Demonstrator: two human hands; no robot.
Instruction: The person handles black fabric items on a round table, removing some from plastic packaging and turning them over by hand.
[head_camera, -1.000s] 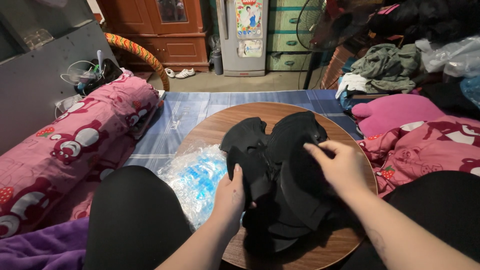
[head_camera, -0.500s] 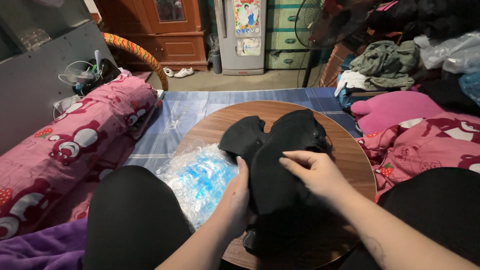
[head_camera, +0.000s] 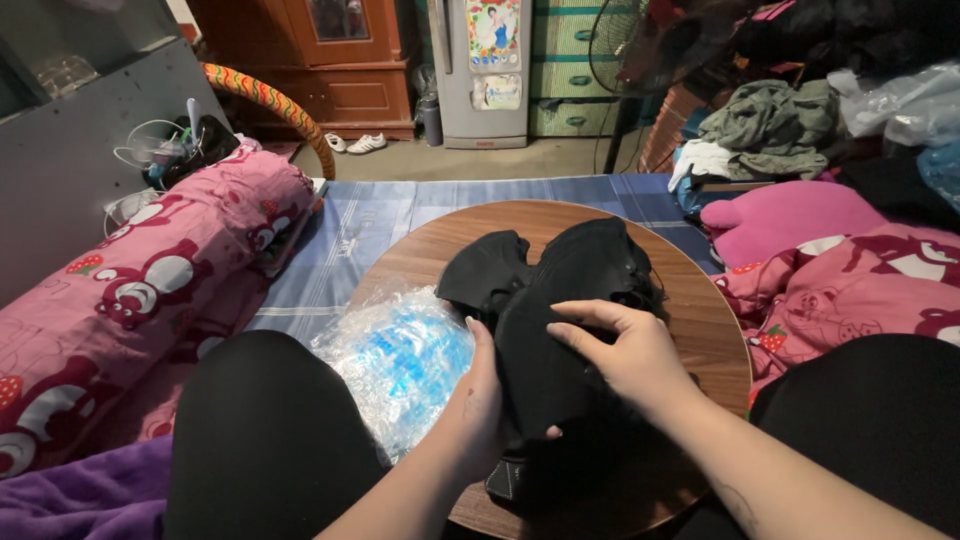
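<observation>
— Both hands on it?
— Yes: left hand (head_camera: 480, 400) and right hand (head_camera: 625, 350) pinching soft black cloth (head_camera: 560, 300) over the round wooden desk (head_camera: 700, 300).
— Beside it?
— Crinkly clear plastic bag (head_camera: 400, 355).

Both hands (head_camera: 560, 385) on black garment (head_camera: 560, 300) atop round wooden table (head_camera: 700, 300).
</observation>
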